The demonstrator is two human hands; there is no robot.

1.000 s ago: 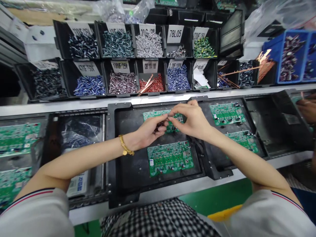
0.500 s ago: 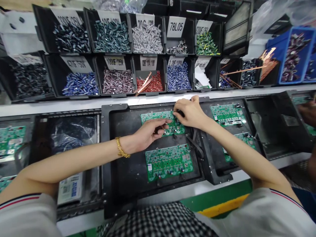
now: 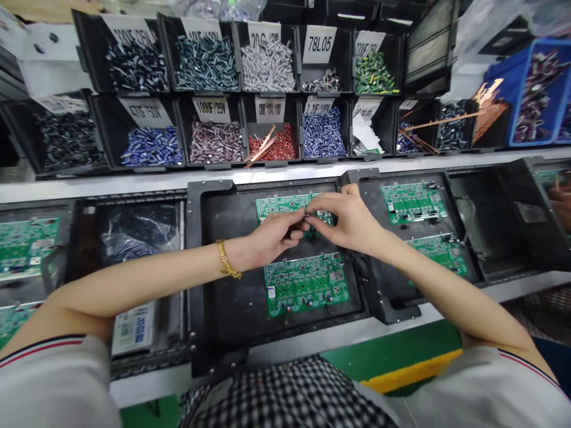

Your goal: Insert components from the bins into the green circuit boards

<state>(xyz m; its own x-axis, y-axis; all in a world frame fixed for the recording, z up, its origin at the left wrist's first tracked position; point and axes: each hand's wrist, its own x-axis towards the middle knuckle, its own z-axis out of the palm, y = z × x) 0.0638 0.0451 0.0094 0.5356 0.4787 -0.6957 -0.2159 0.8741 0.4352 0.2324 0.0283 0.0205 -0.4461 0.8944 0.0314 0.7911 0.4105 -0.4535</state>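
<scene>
My left hand, with a gold bracelet at the wrist, and my right hand meet fingertip to fingertip. Both are closed in a pinch, and a tiny dark piece shows between them, too small to name. They hover over the upper green circuit board, hiding much of its middle and right side. Below my hands, a second circuit board lies flat in the same black tray, with a few small components along its lower edge.
Behind the trays stand two rows of black bins holding loose components, several with paper labels. A neighbouring tray on the right holds more circuit boards. On the left lie a plastic bag and a printed box. A co-worker's hand shows at far right.
My right hand has moved left and slightly down from the upper board's right end, and its fingertips now meet those of my left hand. The view has shifted slightly.
</scene>
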